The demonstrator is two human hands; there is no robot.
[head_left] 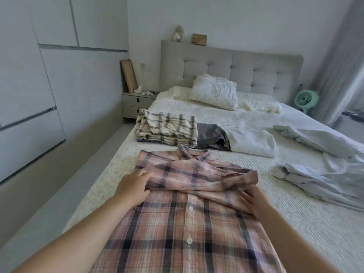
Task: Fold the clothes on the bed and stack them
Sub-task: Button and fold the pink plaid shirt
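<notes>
Shirt: the pink checked button shirt (183,203) is lying flat on the white bed (256,160), near the front edge.
Left hand (134,187): its fingers are pinching a fold of the shirt.
Right hand (256,200): its straight fingers are pressing on the folded sleeve.

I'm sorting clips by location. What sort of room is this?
A home bedroom, most likely: a made-up bed with a padded headboard and pillow, and a nightstand beside it.
</notes>
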